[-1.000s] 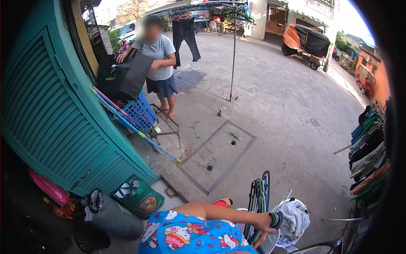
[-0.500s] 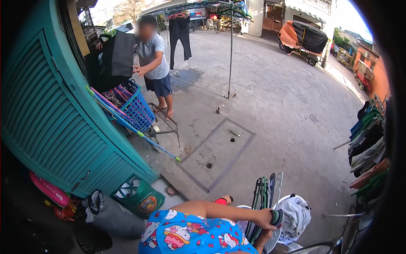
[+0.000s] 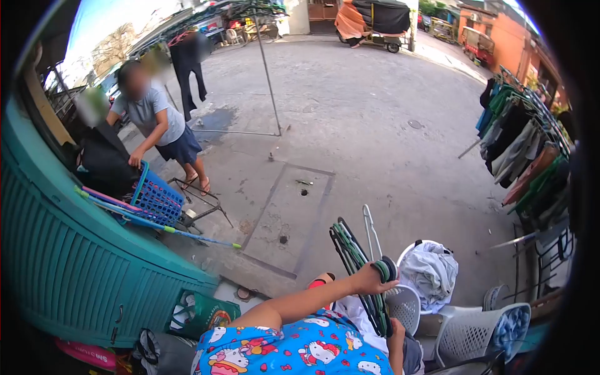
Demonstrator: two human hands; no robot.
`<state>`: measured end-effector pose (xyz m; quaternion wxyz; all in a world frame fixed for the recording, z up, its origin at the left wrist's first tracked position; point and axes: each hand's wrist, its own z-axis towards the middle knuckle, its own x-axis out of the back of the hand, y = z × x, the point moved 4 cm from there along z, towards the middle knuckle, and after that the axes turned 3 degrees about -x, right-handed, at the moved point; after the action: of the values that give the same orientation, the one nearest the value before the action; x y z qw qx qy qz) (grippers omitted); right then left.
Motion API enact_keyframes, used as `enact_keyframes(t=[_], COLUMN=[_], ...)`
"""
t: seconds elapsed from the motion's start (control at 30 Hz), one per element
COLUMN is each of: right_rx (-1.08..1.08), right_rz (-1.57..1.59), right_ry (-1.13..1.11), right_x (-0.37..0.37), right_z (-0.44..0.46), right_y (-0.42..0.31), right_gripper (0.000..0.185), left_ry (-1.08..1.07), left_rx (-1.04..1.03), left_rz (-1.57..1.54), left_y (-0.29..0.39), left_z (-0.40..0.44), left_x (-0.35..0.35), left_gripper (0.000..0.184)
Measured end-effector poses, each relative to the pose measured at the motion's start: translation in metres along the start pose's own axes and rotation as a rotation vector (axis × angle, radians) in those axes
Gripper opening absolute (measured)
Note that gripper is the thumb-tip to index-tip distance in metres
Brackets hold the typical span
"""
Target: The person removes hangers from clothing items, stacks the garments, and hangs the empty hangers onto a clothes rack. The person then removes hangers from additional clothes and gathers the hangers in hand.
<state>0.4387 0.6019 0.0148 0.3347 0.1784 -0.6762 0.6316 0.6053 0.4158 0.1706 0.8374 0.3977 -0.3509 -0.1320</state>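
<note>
My left hand (image 3: 369,280) is closed around the hook end of a bundle of clothes hangers (image 3: 354,250), mostly black and green. One white hanger stands up apart from the others in the bundle. Below it, my right hand (image 3: 396,337) is closed at the bundle's lower end, with its fingers partly hidden. Just beyond my hands is a white perforated chair (image 3: 403,307). A white basin (image 3: 405,251) heaped with pale wet-looking laundry (image 3: 430,275) stands behind that.
Bluish cloth hangs over another white chair (image 3: 465,337) at right. Clothes on a rack (image 3: 528,147) line the right side. A person (image 3: 156,119) bends over a blue basket (image 3: 156,197) at left, beside a long pole (image 3: 187,234). A green bag (image 3: 203,319) sits by the teal door (image 3: 62,269).
My view has turned rightward. The hanger bundle now leans further left in my hands. At left, the person has bent down and lowered the dark material onto the blue basket.
</note>
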Motion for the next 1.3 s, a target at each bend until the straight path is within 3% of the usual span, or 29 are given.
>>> enact_keyframes(t=[0.07,0.13,0.17,0.2,0.3,0.4,0.43,0.47,0.6,0.7,0.83,0.93,1.1,1.3], right_rx=[-0.176,-0.321,-0.399,-0.401,-0.445,-0.49,-0.504,-0.503,-0.706,-0.684,-0.907,-0.914,-1.05,-0.948], right_rz=[0.066,0.346,0.485,0.665,0.498,0.37,0.362,0.334,0.17,-0.06,-0.254,-0.267,-0.045,0.069], right_ry=[0.019,0.098,0.14,0.187,0.23,0.287,0.308,0.342,0.379,0.418,0.457,0.591,0.421,0.444], right_x=[-0.002,-0.001,-0.006,-0.017,-0.015,-0.018,-0.017,-0.02,0.005,0.022,0.032,0.026,-0.02,-0.058], right_z=[-0.011,-0.016,-0.021,-0.025,-0.021,-0.019,-0.013,-0.011,0.008,0.02,0.024,0.019,0.01,-0.005], right_y=[0.002,-0.008,-0.006,0.003,-0.022,-0.027,-0.025,-0.018,-0.034,-0.039,-0.044,-0.048,-0.036,-0.03], right_gripper=[0.023,0.037,0.042,0.036,0.031,0.03,0.03,0.031,0.031,0.03,0.026,0.025,0.028,0.031], left_ry=[-0.121,-0.109,-0.135,-0.143,-0.187,-0.245,-0.331,-0.391,-0.526,-0.637,-0.733,-0.805,-0.933,-0.938], left_rx=[0.063,0.147,0.046,-0.06,-0.145,-0.128,0.082,0.104,0.059,0.079,0.083,0.048,0.073,-0.077], left_rz=[0.054,-0.144,-0.054,0.039,0.149,-0.152,-0.485,-0.515,-0.485,-0.559,-0.63,-0.656,-0.689,-0.598], left_y=[-0.003,-0.008,-0.007,-0.005,-0.006,-0.026,-0.035,-0.043,-0.075,-0.096,-0.111,-0.113,-0.109,-0.099], left_z=[0.003,0.003,0.006,0.011,0.019,0.034,0.036,0.039,0.065,0.079,0.092,0.099,0.101,0.104], left_x=[0.005,0.003,0.003,0.002,-0.008,-0.025,-0.038,-0.042,-0.054,-0.065,-0.078,-0.089,-0.092,-0.087], left_gripper=[0.017,0.013,0.011,0.01,0.013,0.02,0.032,0.049,0.067,0.067,0.065,0.064,0.061,0.06])
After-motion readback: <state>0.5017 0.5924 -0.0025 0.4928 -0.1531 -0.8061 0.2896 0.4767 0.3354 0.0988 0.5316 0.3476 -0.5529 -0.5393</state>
